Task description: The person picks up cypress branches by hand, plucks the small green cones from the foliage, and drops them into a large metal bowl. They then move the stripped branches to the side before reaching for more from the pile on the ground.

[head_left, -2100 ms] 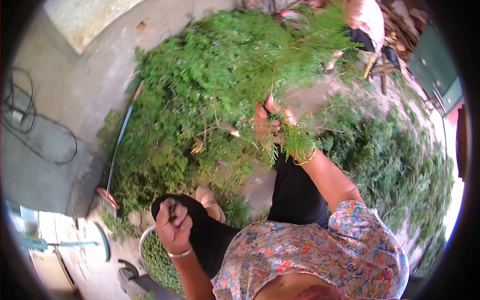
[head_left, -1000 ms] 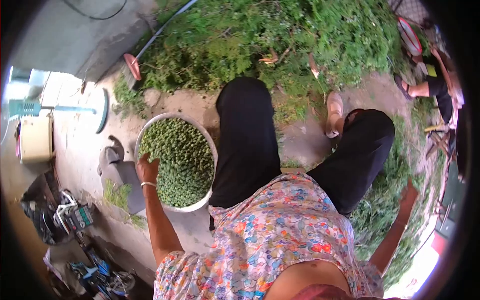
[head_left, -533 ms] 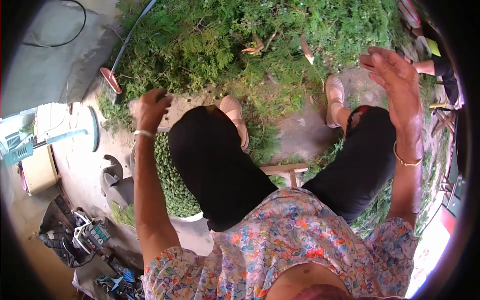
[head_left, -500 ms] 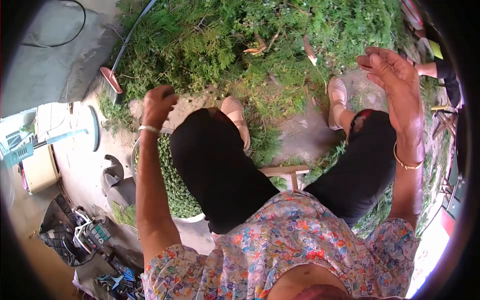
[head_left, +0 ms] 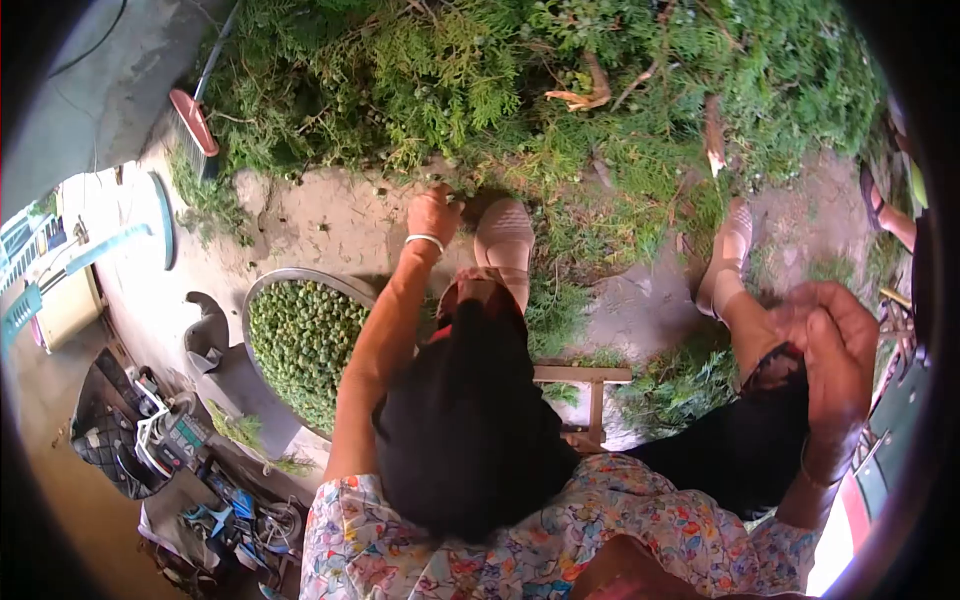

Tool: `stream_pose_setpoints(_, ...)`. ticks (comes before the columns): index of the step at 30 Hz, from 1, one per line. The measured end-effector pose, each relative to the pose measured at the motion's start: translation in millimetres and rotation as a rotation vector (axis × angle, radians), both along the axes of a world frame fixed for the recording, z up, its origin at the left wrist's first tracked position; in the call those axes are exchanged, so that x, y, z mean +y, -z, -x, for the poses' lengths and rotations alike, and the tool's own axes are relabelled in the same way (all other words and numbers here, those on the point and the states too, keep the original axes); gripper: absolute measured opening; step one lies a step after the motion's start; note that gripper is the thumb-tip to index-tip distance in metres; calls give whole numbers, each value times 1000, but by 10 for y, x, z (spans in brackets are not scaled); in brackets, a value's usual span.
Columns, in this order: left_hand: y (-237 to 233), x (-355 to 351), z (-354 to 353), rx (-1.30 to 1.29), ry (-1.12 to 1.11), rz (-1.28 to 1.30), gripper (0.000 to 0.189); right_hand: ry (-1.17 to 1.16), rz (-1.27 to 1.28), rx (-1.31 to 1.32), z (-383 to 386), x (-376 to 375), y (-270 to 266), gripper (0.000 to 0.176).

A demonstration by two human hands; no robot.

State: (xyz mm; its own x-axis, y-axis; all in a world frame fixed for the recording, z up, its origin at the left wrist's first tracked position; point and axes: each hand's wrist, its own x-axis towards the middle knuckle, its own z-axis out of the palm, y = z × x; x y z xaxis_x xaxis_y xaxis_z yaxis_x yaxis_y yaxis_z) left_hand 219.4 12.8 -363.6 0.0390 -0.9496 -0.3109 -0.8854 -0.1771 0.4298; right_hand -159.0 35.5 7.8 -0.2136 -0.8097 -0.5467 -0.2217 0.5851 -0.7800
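My left hand (head_left: 434, 214) reaches down to the bare ground beside my left shoe (head_left: 504, 240), at the edge of the cut green branches (head_left: 430, 90). Its fingers are curled together, and whatever they may hold is too small to make out. Small green cones (head_left: 322, 227) lie scattered on the dirt nearby. My right hand (head_left: 835, 325) hovers over my right knee, its fingers smeared by motion. To the left of my left forearm stands a round basin (head_left: 252, 300) filled with small green cones.
A broom (head_left: 195, 122) leans on the branches at upper left. A wooden stool frame (head_left: 585, 375) shows between my legs. At left are a pale blue fan (head_left: 160, 220) and a toy bike (head_left: 235, 510). Another person's foot (head_left: 875, 200) is at far right.
My left hand has moved right and down to the ground near my shoe. My right hand has dropped from a raised position toward my knee. The head view has shifted, showing more of the basin.
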Motion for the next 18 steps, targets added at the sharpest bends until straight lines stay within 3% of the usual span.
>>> stream_pose_setpoints(6,100,50,98,-60,-87,-37,22,19,-54,-14,53,-54,145,31)
stream_pose_setpoints(9,-2,-18,112,156,-525,171,20,34,-69,-15,13,-97,211,39)
stream_pose_setpoints(13,-76,-290,103,-23,-338,165,20,-60,-106,16,-48,-157,260,45)
stream_pose_setpoints(18,35,-382,86,88,-393,177,18,-70,-112,-15,-99,-164,268,47)
